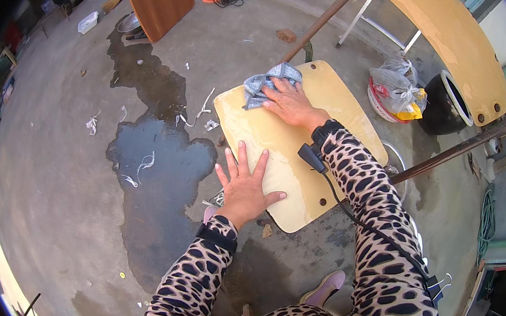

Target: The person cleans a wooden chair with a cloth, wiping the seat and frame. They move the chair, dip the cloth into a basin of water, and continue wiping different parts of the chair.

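Note:
A chair's plywood seat panel (334, 116) lies before me, its surface partly wet. Screw heads or bolts show at its corners. My right hand (290, 103) presses a grey cloth (262, 85) onto the far left part of the panel. Fingers spread, my left hand (247, 188) rests flat on the near left edge and holds nothing. A dark metal frame tube (448, 151) comes out from beside the seat and reaches toward a curved plywood backrest (465, 46) at the upper right.
A puddle (162, 166) spreads on the concrete floor to the left, with scraps of white string (145, 164) in it. A brown board (161, 0) stands at the back. A dark glazed jar (444, 105) and a basin with plastic bags (396, 92) are to the right. A cable runs along my right sleeve.

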Demonstrator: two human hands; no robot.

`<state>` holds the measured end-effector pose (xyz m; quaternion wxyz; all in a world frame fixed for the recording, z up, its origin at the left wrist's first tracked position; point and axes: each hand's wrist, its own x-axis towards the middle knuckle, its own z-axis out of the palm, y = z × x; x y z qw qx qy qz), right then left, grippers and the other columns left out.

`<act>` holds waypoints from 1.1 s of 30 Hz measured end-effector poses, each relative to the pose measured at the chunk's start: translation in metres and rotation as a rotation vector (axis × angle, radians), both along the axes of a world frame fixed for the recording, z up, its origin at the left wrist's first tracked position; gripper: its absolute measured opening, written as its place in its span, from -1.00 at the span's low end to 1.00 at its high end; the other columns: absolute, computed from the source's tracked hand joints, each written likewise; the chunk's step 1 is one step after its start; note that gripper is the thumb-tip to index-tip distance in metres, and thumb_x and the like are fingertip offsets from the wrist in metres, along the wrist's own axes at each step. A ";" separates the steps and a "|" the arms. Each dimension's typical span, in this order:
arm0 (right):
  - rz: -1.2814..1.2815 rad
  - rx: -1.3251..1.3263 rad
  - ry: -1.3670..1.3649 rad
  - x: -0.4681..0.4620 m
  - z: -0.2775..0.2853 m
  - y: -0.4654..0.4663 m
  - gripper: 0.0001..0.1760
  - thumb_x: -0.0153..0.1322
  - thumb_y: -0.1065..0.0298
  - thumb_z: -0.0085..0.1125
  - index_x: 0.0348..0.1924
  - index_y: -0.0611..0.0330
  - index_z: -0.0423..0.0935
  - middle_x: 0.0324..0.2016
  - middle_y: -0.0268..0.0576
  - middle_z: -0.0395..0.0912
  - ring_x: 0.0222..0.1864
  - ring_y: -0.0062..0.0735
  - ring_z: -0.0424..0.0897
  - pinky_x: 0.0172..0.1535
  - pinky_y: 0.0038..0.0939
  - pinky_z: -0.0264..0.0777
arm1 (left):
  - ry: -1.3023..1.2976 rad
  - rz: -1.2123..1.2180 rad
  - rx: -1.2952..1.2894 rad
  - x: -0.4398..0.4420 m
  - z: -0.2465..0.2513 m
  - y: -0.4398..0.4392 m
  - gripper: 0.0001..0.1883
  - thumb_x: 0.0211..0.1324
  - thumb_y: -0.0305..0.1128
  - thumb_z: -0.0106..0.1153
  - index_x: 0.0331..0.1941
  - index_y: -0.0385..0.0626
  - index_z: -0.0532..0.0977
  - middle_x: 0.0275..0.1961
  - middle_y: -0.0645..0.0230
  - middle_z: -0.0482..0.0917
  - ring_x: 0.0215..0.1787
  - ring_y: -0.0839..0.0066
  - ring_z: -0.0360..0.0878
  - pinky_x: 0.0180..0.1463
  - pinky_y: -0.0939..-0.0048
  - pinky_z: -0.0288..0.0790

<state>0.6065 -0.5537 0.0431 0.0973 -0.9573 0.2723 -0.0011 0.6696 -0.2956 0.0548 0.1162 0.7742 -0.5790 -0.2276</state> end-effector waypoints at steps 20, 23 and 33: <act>-0.029 -0.026 -0.159 0.002 0.014 -0.042 -0.58 0.52 0.12 -0.07 0.15 0.11 0.47 0.27 0.07 0.24 0.31 0.10 0.21 0.33 -0.14 0.12 | -0.013 0.011 0.033 0.004 -0.004 -0.004 0.10 -0.09 0.35 0.24 0.47 0.19 -0.05 0.50 -0.15 -0.41 0.51 -0.30 -0.56 0.37 -0.44 -0.41; -0.176 -0.034 -0.209 0.004 0.015 -0.040 -0.63 0.52 0.18 -0.06 0.08 0.15 0.51 0.20 0.09 0.30 0.25 0.10 0.27 0.29 -0.14 0.17 | 0.000 0.004 0.033 0.004 -0.003 -0.003 0.10 -0.09 0.35 0.23 0.47 0.19 -0.05 0.50 -0.15 -0.42 0.50 -0.31 -0.56 0.37 -0.45 -0.41; -0.385 -0.171 0.019 0.007 0.026 -0.010 -0.58 0.49 0.22 -0.02 0.09 0.34 0.45 0.31 0.09 0.18 0.32 0.06 0.23 0.28 -0.15 0.24 | 0.030 0.027 0.030 0.006 0.000 0.000 0.08 -0.09 0.33 0.24 0.47 0.24 -0.03 0.52 -0.06 -0.44 0.53 -0.19 -0.59 0.40 -0.39 -0.47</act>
